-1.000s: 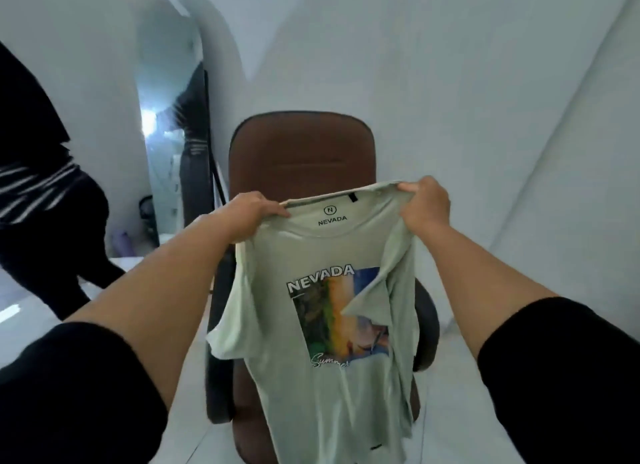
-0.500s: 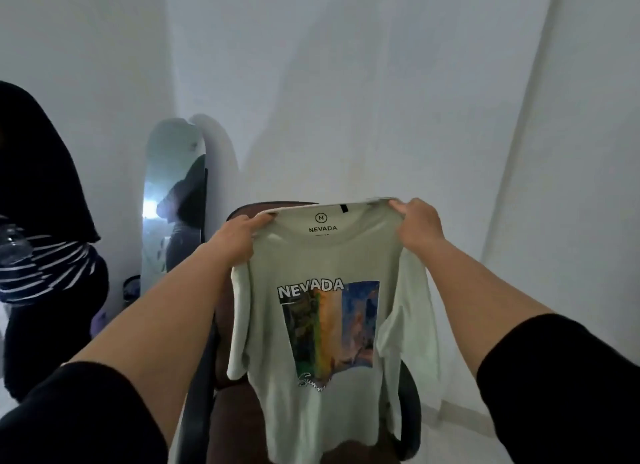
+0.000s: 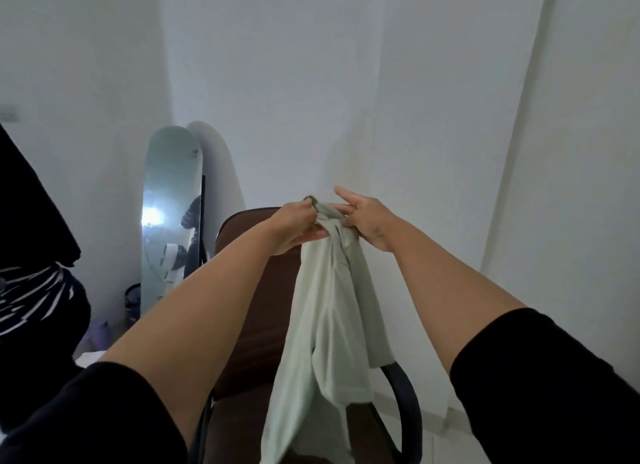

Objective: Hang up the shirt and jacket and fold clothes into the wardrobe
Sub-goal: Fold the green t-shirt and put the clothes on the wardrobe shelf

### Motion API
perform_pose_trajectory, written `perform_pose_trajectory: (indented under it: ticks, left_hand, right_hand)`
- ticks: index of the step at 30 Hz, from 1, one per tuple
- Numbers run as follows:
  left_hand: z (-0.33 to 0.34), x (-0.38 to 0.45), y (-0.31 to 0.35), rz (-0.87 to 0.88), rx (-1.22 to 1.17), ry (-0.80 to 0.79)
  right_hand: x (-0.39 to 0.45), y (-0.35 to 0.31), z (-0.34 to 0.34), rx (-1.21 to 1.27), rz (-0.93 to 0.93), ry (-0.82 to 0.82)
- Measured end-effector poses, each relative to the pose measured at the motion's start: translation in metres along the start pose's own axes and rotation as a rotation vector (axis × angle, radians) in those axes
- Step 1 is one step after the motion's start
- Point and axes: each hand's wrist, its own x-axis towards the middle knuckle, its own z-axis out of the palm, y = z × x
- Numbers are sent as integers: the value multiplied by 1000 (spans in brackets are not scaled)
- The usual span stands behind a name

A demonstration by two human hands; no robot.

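Observation:
A pale green T-shirt (image 3: 325, 325) hangs lengthwise, folded in half so its print is hidden inside. My left hand (image 3: 294, 226) pinches the gathered shoulders at the top. My right hand (image 3: 363, 221) touches the same top edge from the right, thumb and lower fingers on the cloth, index and middle fingers stretched out. The two hands are almost together, held up in front of a chair. No wardrobe, hanger or jacket is in view.
A brown office chair (image 3: 256, 290) with black armrests stands right behind the shirt. A tall mirror (image 3: 171, 221) leans in the white corner at the left. Another person (image 3: 31, 273) in dark, striped clothing stands at the far left edge.
My hands have come together, folding the spread shirt in half lengthwise, so the print no longer shows. The view has tilted upward.

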Motion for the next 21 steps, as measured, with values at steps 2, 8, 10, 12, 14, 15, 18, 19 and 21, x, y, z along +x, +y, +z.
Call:
perform_pose_trajectory:
  ticks: [2, 8, 10, 12, 14, 15, 18, 19, 21]
  left_hand:
    - [0, 5, -9, 65, 76, -18]
    - [-13, 9, -17, 264, 579, 142]
    - [-15, 8, -15, 324, 614, 156]
    - [-16, 8, -11, 356, 641, 147]
    - [-17, 9, -5, 360, 722, 182]
    - [-18, 9, -3, 359, 768, 212]
    - [-22, 9, 3, 379, 854, 279]
    - [-24, 10, 5, 381, 869, 301]
    - [-25, 11, 8, 373, 906, 387]
  right_hand:
    - [4, 1, -2, 49, -3, -29]
    - [14, 2, -5, 166, -12, -151]
    - [16, 2, -4, 178, -30, -182]
    - [18, 1, -6, 190, -57, -206]
    - [19, 0, -8, 205, -86, -196]
    - [18, 1, -8, 204, -99, -170]
    - [13, 7, -10, 170, -116, -59]
    - [10, 11, -10, 142, -108, -38]
    - [3, 23, -10, 6, -93, -21]
